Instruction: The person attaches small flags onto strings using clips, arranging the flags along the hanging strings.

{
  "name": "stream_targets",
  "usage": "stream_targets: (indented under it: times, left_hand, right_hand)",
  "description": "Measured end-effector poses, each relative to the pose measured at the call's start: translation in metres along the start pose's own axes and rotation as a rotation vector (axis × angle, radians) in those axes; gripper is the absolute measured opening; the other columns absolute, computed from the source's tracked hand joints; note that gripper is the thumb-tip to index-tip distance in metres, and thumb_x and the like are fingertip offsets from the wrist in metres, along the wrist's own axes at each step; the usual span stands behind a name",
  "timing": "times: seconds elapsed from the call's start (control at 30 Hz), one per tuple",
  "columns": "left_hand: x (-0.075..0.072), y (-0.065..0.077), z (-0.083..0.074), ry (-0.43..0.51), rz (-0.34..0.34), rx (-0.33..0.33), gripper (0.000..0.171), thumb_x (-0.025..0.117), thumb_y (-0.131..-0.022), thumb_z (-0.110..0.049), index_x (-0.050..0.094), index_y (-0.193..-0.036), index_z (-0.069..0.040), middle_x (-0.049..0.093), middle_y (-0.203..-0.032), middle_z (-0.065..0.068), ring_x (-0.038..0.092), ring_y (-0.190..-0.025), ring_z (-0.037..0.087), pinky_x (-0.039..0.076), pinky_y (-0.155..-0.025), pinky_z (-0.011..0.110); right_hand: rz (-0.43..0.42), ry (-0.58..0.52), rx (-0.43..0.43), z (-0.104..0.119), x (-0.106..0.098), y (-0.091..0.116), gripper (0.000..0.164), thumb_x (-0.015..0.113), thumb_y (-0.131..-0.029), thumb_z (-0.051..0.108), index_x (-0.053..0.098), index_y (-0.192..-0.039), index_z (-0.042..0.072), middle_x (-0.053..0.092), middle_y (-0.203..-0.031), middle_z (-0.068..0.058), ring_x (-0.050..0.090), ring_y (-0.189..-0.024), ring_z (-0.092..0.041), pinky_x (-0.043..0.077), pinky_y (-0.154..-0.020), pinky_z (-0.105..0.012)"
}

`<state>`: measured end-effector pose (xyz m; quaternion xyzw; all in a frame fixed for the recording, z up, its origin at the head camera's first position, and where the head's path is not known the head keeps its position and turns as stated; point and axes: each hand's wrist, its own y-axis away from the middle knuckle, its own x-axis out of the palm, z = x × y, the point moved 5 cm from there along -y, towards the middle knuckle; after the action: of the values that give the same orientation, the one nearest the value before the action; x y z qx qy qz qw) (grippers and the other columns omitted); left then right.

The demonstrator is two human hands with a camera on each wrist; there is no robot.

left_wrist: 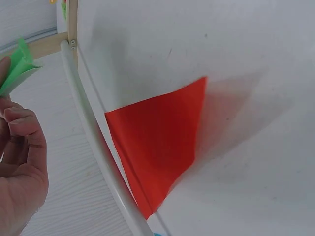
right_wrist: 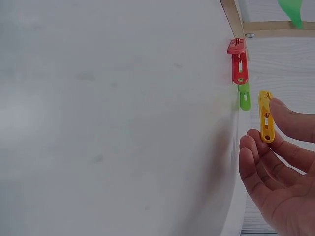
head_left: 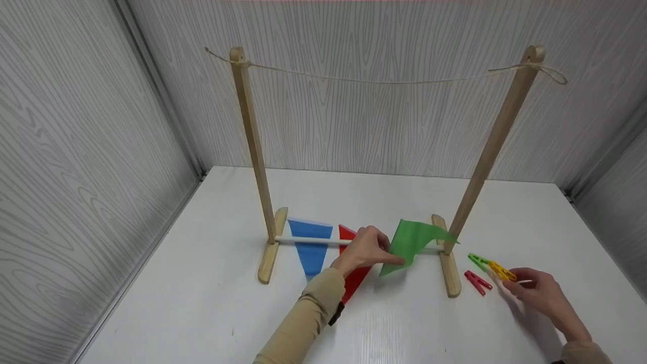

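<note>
My left hand (head_left: 365, 248) pinches a green cloth flag (head_left: 410, 241) between thumb and fingers, holding it up near the right post. The flag's free end droops toward that post. At the right, my right hand (head_left: 543, 293) pinches a yellow clothespin (head_left: 501, 271), seen upright between thumb and fingertips in the right wrist view. A green clothespin (head_left: 478, 262) and a red clothespin (head_left: 478, 283) lie on the table just left of that hand. Beneath my left forearm lies a red flag (head_left: 358, 275), partly hidden; a blue flag (head_left: 311, 247) is farther left.
A wooden stand has a left post (head_left: 254, 151) and a right post (head_left: 493, 146), with a string (head_left: 374, 81) tied between their tops. A white rod (head_left: 313, 240) joins the feet low over the flags. White table (head_left: 202, 303) surrounds it, with grey wood-grain walls behind and beside.
</note>
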<state>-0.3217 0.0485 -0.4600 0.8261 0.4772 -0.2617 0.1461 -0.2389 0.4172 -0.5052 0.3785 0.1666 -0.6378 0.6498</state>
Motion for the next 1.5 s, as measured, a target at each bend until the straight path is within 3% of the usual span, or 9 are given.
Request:
stream_targets:
  times: [0.1,0.3,0.53,0.83,1.03,1.2,1.4,1.5]
  left_hand:
    - [-0.001,0.0,0.001,-0.014,-0.018,-0.009,0.033,0.085,-0.078,-0.036,0.079,-0.094,-0.007,0.065,-0.074,-0.004,0.051,-0.069,0.007,0.048,-0.06,0.017]
    - [-0.004,-0.001,0.0,-0.03,-0.045,0.036,0.026,0.074,-0.085,-0.027,0.078,-0.096,-0.004,0.065,-0.074,-0.002,0.051,-0.066,0.006,0.048,-0.06,0.015]
    - [-0.007,0.001,0.002,0.017,-0.071,-0.024,0.027,0.074,-0.087,-0.025,0.077,-0.108,-0.008,0.07,-0.091,0.001,0.056,-0.079,0.01,0.053,-0.07,0.022]
    - [-0.013,0.003,0.002,0.078,-0.152,-0.011,0.038,0.073,-0.088,-0.048,0.076,-0.096,-0.011,0.065,-0.084,-0.003,0.054,-0.08,0.008,0.048,-0.07,0.02]
    - [-0.014,0.003,-0.001,0.13,-0.139,0.058,0.04,0.063,-0.097,-0.047,0.072,-0.087,-0.009,0.058,-0.067,-0.007,0.051,-0.066,0.005,0.043,-0.063,0.017]
    - [-0.016,0.003,-0.002,0.155,-0.121,0.099,0.042,0.049,-0.106,-0.039,0.069,-0.089,-0.006,0.051,-0.068,-0.007,0.048,-0.066,0.006,0.041,-0.065,0.018]
    - [-0.014,0.004,0.001,0.185,-0.054,0.031,0.035,0.039,-0.11,-0.031,0.064,-0.112,-0.006,0.051,-0.083,-0.002,0.049,-0.079,0.01,0.043,-0.075,0.022]
    - [-0.014,0.006,0.001,0.197,-0.032,-0.003,0.032,0.038,-0.11,-0.025,0.059,-0.124,-0.006,0.053,-0.096,0.002,0.049,-0.087,0.012,0.042,-0.079,0.025]
  right_hand:
    - [0.004,-0.002,-0.001,0.001,0.0,0.0,0.072,0.062,-0.099,0.044,0.046,-0.139,-0.014,0.052,-0.135,-0.037,0.064,-0.107,-0.028,0.055,-0.076,-0.027]
    - [0.008,0.0,0.005,0.001,0.002,0.0,0.073,0.063,-0.098,0.044,0.046,-0.139,-0.013,0.052,-0.135,-0.037,0.063,-0.107,-0.03,0.055,-0.078,-0.027]
    - [0.008,-0.004,0.003,0.001,0.003,-0.001,0.073,0.063,-0.098,0.044,0.046,-0.139,-0.014,0.051,-0.136,-0.038,0.063,-0.109,-0.032,0.056,-0.078,-0.026]
    - [-0.004,-0.049,-0.022,0.004,0.004,0.002,0.07,0.064,-0.098,0.041,0.047,-0.138,-0.014,0.053,-0.133,-0.036,0.064,-0.096,-0.014,0.055,-0.072,-0.021]
    - [-0.054,-0.09,-0.046,0.007,0.003,0.004,0.07,0.061,-0.1,0.041,0.043,-0.143,-0.012,0.051,-0.136,-0.034,0.06,-0.088,-0.002,0.054,-0.073,-0.017]
    - [-0.124,-0.091,-0.063,0.011,0.0,0.005,0.072,0.058,-0.1,0.046,0.043,-0.145,-0.009,0.051,-0.139,-0.031,0.05,-0.087,0.009,0.049,-0.074,-0.014]
    - [-0.152,-0.137,-0.061,0.014,0.0,0.005,0.072,0.059,-0.099,0.046,0.043,-0.146,-0.006,0.048,-0.144,-0.029,0.048,-0.088,0.013,0.051,-0.078,-0.013]
    - [-0.153,-0.15,-0.068,0.015,0.001,0.005,0.073,0.06,-0.098,0.047,0.044,-0.146,-0.006,0.053,-0.139,-0.023,0.049,-0.088,0.013,0.051,-0.078,-0.012]
